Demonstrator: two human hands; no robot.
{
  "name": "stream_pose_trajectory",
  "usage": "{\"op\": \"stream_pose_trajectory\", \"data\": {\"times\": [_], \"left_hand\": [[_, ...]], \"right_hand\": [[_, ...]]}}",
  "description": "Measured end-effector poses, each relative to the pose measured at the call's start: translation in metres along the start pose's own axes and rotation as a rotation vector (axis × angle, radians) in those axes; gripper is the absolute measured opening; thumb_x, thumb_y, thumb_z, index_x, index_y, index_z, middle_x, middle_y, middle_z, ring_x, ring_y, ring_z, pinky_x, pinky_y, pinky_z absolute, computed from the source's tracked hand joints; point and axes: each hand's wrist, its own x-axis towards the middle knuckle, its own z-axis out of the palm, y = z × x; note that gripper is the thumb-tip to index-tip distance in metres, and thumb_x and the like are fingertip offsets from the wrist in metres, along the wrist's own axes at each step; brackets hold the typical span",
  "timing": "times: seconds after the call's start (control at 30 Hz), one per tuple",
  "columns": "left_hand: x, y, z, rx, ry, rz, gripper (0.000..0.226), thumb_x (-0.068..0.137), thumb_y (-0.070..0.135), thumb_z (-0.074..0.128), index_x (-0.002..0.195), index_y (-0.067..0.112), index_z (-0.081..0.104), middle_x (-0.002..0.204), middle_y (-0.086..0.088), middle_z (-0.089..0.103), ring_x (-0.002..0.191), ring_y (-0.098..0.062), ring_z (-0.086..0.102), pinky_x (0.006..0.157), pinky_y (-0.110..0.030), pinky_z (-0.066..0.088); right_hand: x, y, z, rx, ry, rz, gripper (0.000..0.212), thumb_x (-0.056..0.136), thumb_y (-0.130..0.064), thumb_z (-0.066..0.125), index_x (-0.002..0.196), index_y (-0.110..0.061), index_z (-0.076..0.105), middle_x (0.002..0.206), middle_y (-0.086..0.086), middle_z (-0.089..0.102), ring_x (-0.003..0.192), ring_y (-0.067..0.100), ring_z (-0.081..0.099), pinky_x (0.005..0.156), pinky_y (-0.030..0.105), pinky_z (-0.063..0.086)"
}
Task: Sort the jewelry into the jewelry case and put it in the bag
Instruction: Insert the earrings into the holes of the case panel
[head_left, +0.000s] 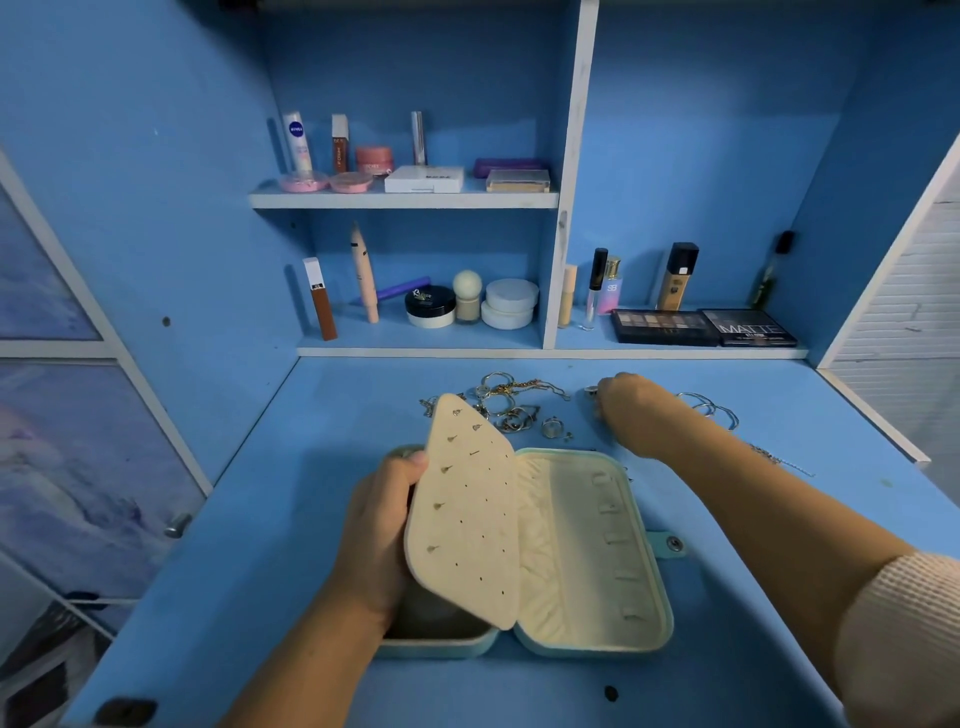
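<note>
Open mint jewelry case (592, 551) sits mid-table (270, 519), left hand (382, 525) propping its cream earring panel (467, 514) upright. Right hand (631, 410) is curled down among the loose jewelry (506, 405) near the table's back edge, fingers hidden.

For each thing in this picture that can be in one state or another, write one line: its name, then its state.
jewelry case: open, flat on the desk
earring panel: lifted upright, a few earrings pinned on
left hand: gripping the panel's edge
right hand: reaching into the loose jewelry; whether it holds a piece cannot be told
loose jewelry: unsorted, heaped on the desk behind the case
snap tab: unfastened
eyeshadow palette: lying flat, shades showing
</note>
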Motion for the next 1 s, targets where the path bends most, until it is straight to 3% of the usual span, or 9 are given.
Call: {"op": "stream_pose_trajectory", "data": {"times": [0.1, 0.23, 0.33, 0.5, 0.7, 0.87, 1.0], "left_hand": [[0.0, 0.0, 0.0, -0.008, -0.001, -0.014, 0.073, 0.061, 0.055, 0.055, 0.084, -0.014, 0.046, 0.08, -0.021, 0.055, 0.077, -0.029, 0.051, 0.073, -0.044, 0.038], [0.0, 0.001, 0.001, -0.012, 0.01, -0.015, 0.069, 0.061, 0.055, 0.055, 0.079, -0.011, 0.043, 0.076, -0.017, 0.046, 0.074, -0.028, 0.042, 0.071, -0.043, 0.033], [-0.001, 0.001, 0.001, -0.009, 0.011, 0.0, 0.067, 0.063, 0.053, 0.054, 0.076, -0.01, 0.036, 0.075, -0.013, 0.037, 0.074, -0.027, 0.031, 0.07, -0.043, 0.027], [0.001, -0.003, -0.003, 0.016, 0.007, -0.003, 0.068, 0.066, 0.056, 0.053, 0.081, -0.01, 0.044, 0.079, -0.015, 0.048, 0.076, -0.026, 0.042, 0.072, -0.043, 0.031], [0.004, -0.004, -0.002, 0.014, 0.024, -0.019, 0.051, 0.062, 0.054, 0.054, 0.082, 0.008, 0.055, 0.079, -0.015, 0.048, 0.076, -0.025, 0.043, 0.072, -0.042, 0.033], [0.004, -0.004, -0.002, 0.028, 0.02, 0.012, 0.067, 0.063, 0.054, 0.053, 0.079, -0.01, 0.044, 0.078, -0.015, 0.047, 0.075, -0.025, 0.041, 0.07, -0.042, 0.032], [0.004, -0.004, -0.003, 0.014, 0.027, 0.013, 0.067, 0.061, 0.054, 0.054, 0.079, -0.01, 0.047, 0.078, -0.015, 0.048, 0.075, -0.025, 0.042, 0.07, -0.041, 0.033]], "right_hand": [[-0.016, -0.005, -0.007, 0.161, 0.08, 0.006, 0.025, 0.09, -0.001, 0.052, 0.114, -0.006, 0.05, 0.118, 0.012, 0.052, 0.103, 0.026, 0.057, 0.085, 0.031, 0.047], [-0.062, -0.037, -0.034, 0.764, 0.4, -0.135, 0.007, 0.097, -0.017, 0.048, 0.094, -0.02, 0.054, 0.093, -0.001, 0.057, 0.077, 0.014, 0.052, 0.065, 0.024, 0.039], [-0.101, -0.071, -0.041, 1.07, 0.341, -0.252, 0.013, 0.096, -0.021, 0.05, 0.085, -0.027, 0.054, 0.073, -0.013, 0.055, 0.064, 0.001, 0.049, 0.061, 0.014, 0.04], [-0.12, -0.1, -0.036, 1.185, 0.224, -0.263, 0.011, 0.095, -0.024, 0.053, 0.085, -0.021, 0.057, 0.062, -0.014, 0.05, 0.054, -0.003, 0.045, 0.055, 0.009, 0.037], [-0.117, -0.106, -0.035, 1.34, 0.213, -0.169, 0.014, 0.093, -0.023, 0.056, 0.079, -0.019, 0.058, 0.063, -0.008, 0.054, 0.053, 0.004, 0.043, 0.052, 0.013, 0.037], [-0.118, -0.113, -0.028, 1.514, 0.25, -0.126, 0.013, 0.094, -0.024, 0.055, 0.083, -0.018, 0.06, 0.065, -0.012, 0.051, 0.057, 0.0, 0.043, 0.057, 0.01, 0.037], [-0.116, -0.119, -0.023, 1.494, 0.256, -0.14, 0.011, 0.095, -0.025, 0.055, 0.086, -0.02, 0.059, 0.072, -0.015, 0.055, 0.064, -0.007, 0.047, 0.062, 0.007, 0.038]]}}
